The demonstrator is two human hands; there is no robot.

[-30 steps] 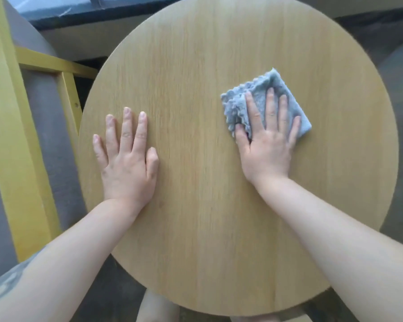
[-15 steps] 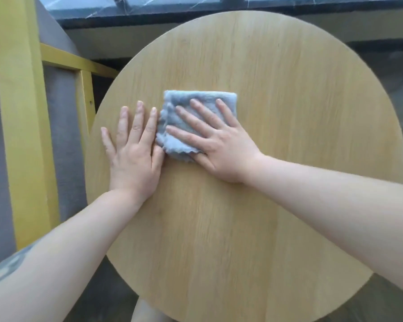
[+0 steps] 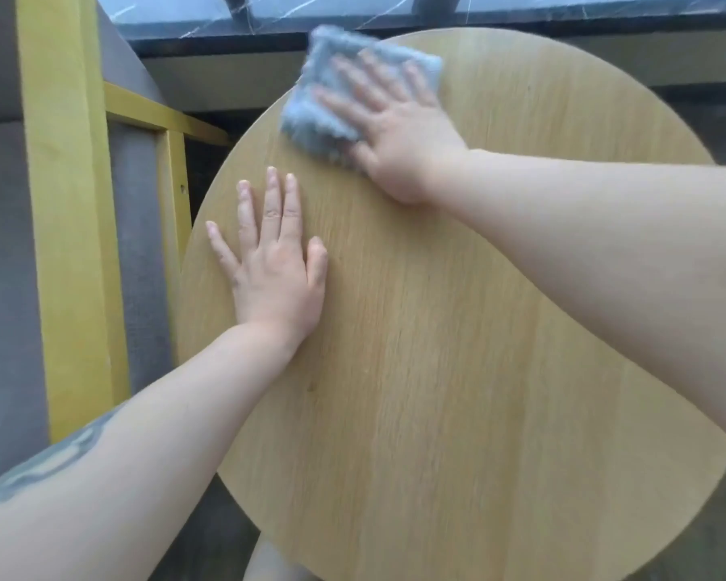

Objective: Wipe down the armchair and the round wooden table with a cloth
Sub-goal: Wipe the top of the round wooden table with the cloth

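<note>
The blue-grey cloth (image 3: 332,94) is seen folded into a rough square at the far left part of the round wooden table (image 3: 457,350), close to the table's far rim; its outline is smeared by motion blur, so its edges cannot be told exactly. It is pressed flat against the tabletop by the right hand (image 3: 395,132), which is laid palm down on it; the fingers (image 3: 378,73) are held straight and spread slightly apart across the cloth, with nothing curled round it, though blur softens their tips; the right forearm is stretched in from the right side across the table.

The left hand (image 3: 273,266) is rested palm down on the bare wood near the table's left edge, apart from the cloth; its fingers are kept straight, the three middle ones close together, the little finger and the thumb set out to the sides; a dark tattoo is seen on the left forearm.

Just beside the table on the left, the armchair (image 3: 72,203) is shown with a yellow wooden frame and grey upholstery; beyond the table a dark marbled ledge (image 3: 269,14) with white veins is visible.
</note>
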